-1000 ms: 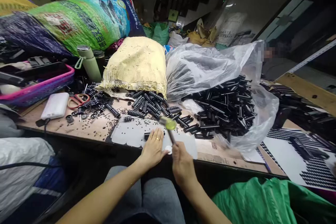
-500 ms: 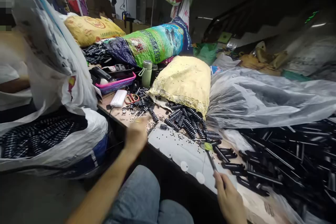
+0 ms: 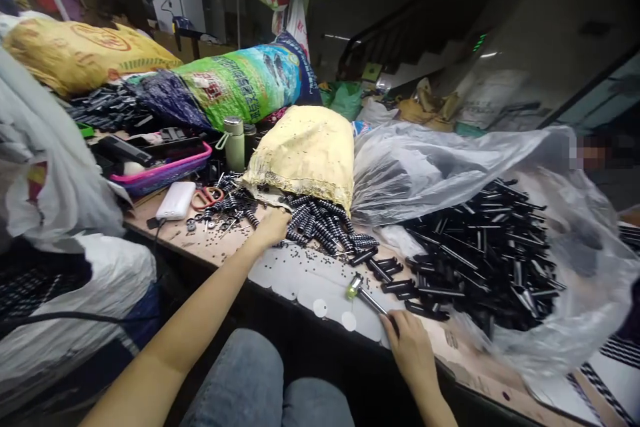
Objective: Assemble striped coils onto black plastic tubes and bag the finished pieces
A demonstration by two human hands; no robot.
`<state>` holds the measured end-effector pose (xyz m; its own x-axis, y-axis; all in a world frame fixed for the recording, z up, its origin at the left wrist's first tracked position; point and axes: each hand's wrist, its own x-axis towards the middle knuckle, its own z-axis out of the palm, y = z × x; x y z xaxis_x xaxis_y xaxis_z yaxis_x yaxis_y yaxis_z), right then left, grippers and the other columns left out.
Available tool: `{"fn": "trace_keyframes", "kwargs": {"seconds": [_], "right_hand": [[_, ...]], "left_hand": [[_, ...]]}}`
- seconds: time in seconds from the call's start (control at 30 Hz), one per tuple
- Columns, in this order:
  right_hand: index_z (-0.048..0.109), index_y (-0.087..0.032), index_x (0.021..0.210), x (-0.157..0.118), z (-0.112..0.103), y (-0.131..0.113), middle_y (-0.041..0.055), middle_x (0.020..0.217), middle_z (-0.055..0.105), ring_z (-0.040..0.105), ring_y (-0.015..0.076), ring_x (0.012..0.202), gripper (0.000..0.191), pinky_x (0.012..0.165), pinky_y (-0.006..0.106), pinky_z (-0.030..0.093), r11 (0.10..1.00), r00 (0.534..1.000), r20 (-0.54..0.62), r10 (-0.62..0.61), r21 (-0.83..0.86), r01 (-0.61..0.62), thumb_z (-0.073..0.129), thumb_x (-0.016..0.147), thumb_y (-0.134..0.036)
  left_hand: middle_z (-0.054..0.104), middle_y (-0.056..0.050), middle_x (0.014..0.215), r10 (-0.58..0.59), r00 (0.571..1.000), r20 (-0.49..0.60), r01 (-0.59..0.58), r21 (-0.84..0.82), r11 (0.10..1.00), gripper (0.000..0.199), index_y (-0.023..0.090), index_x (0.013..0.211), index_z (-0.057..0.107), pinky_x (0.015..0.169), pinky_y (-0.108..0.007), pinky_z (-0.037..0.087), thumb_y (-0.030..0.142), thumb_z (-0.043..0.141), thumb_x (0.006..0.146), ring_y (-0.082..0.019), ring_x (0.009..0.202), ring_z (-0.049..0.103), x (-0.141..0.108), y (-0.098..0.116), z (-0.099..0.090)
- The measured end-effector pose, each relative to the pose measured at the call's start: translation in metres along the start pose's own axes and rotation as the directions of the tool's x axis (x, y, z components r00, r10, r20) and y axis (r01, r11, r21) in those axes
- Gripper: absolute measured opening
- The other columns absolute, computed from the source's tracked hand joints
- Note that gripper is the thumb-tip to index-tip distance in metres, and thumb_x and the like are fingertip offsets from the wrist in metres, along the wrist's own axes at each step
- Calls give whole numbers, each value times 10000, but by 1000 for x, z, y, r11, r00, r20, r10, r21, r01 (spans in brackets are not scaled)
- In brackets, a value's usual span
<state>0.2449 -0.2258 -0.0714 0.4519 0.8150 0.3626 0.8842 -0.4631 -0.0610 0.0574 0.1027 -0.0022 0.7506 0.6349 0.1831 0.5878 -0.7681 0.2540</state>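
Note:
My left hand [image 3: 274, 225] reaches to the near-left edge of a pile of ribbed black rollers [image 3: 325, 227], its fingers closed around something I cannot make out. The rollers spill from under a cream sack [image 3: 305, 147]. My right hand [image 3: 409, 340] is wrapped round the handle of a small hammer [image 3: 371, 300], whose head with a yellow-green face is low over a white sheet [image 3: 300, 277]. Small dark bits lie scattered on this sheet. Right of the hammer are black plastic clips [image 3: 400, 285].
Orange scissors [image 3: 207, 197], a white power bank [image 3: 176, 201], a pink-rimmed basket [image 3: 165, 173] and a green bottle [image 3: 234, 145] stand at the left. At the right, a clear plastic bag [image 3: 575, 340] holds many black parts. The table's front edge runs above my knees.
The view has turned to the right. My left hand has moved from the table's front edge to the roller pile. My right hand still holds the hammer.

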Motion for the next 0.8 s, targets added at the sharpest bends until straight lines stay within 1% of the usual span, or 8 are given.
{"fn": "trace_keyframes", "kwargs": {"seconds": [0.2, 0.37, 0.47, 0.53, 0.6, 0.7, 0.73, 0.8], "right_hand": [[547, -187, 848, -3, 4, -2, 69, 819, 571, 509, 207, 789, 335, 696, 326, 387, 999, 999, -14, 35, -9, -35, 333, 871, -444], [559, -185, 874, 6, -1, -2, 74, 839, 580, 501, 217, 820, 325, 700, 329, 380, 993, 995, 4, 104, 46, -104, 361, 860, -443], [548, -153, 967, 27, -9, -6, 117, 956, 583, 475, 249, 921, 322, 778, 373, 355, 951, 972, -6, 236, 207, -230, 392, 848, -407], [556, -147, 970, 47, -13, -8, 125, 1004, 581, 452, 256, 982, 267, 835, 393, 315, 905, 955, 16, 297, 314, -286, 419, 837, -334], [582, -152, 911, 67, -16, -7, 104, 967, 601, 449, 245, 1009, 194, 864, 386, 287, 873, 949, 51, 312, 380, -307, 463, 803, -261], [600, -130, 750, 89, -16, -4, 76, 809, 619, 488, 219, 978, 133, 852, 354, 297, 806, 935, 100, 342, 481, -346, 495, 757, -211], [594, -125, 712, 93, -16, -3, 71, 765, 616, 510, 212, 944, 134, 831, 346, 317, 771, 925, 116, 363, 520, -367, 503, 747, -215], [581, -125, 711, 96, -14, -5, 64, 726, 616, 557, 192, 841, 134, 760, 325, 373, 681, 900, 153, 409, 605, -413, 528, 728, -247]], "left_hand": [[520, -93, 963, 247, 956, 160, -256, 39, 966, 112, 177, 813, 613, 801, -327, 375, 230, 552, 735, -229, 964, 458, 12, 22, 23], [511, -114, 974, 294, 936, 193, -313, 76, 947, 162, 154, 825, 589, 807, -364, 364, 292, 547, 751, -257, 979, 446, 14, 26, 34], [519, -117, 980, 319, 926, 201, -341, 89, 936, 171, 158, 853, 580, 806, -375, 360, 296, 519, 773, -261, 983, 449, 13, 24, 37], [519, -127, 1021, 329, 934, 137, -341, 72, 937, 184, 158, 896, 563, 824, -387, 349, 290, 479, 799, -265, 1014, 435, 10, 24, 37], [531, -132, 1020, 320, 947, 19, -320, -28, 947, 205, 153, 942, 535, 822, -388, 351, 283, 430, 824, -257, 1000, 447, 6, 27, 34], [562, -92, 874, 174, 979, -106, -202, -381, 902, 249, 156, 979, 484, 736, -350, 397, 330, 355, 855, -210, 830, 515, -5, 41, 28], [556, -64, 807, 95, 990, -104, -137, -532, 835, 263, 163, 966, 469, 687, -326, 411, 364, 339, 857, -187, 751, 524, -9, 48, 27], [515, -7, 699, -55, 998, -36, 3, -807, 590, 288, 179, 895, 445, 581, -271, 418, 440, 333, 845, -138, 614, 509, -19, 66, 27]]}}
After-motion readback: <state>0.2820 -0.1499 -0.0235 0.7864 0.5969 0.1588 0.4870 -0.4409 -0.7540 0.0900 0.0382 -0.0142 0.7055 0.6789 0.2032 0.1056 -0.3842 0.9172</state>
